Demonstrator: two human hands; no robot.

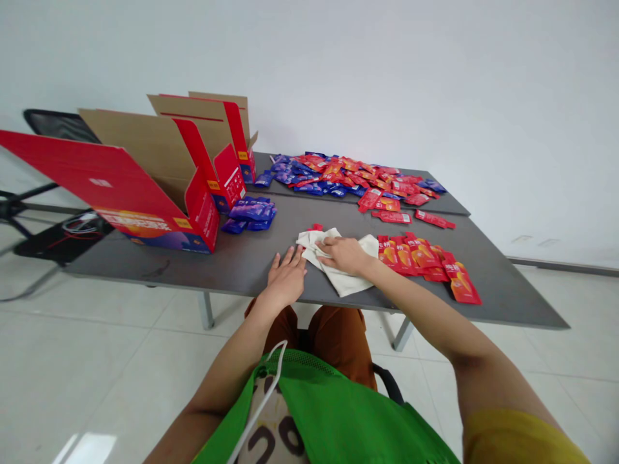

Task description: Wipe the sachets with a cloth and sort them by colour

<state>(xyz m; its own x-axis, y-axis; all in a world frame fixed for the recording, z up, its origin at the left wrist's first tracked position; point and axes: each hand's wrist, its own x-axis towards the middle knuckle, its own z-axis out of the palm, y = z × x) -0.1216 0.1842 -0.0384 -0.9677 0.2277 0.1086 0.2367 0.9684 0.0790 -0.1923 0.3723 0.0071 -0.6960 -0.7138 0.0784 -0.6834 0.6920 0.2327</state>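
The left hand point(286, 277) lies flat and open on the grey table point(232, 274), fingers spread, holding nothing, just beside a crumpled cream cloth point(345, 270). The right hand point(344, 253) rests palm-down on that cloth, fingers extended, with no visible grip. Separated so far: a group of blue foil sachets point(249, 216) beside three open red cardboard cartons point(203, 219), and a group of red-orange foil sachets point(420, 261) right of the cloth. Outstanding: a mixed red-and-blue sachet heap point(348, 175) at the table's far end. (Carton interiors cannot be seen from here.) Sachet and carton lettering is too small to read; no brand confirmed.
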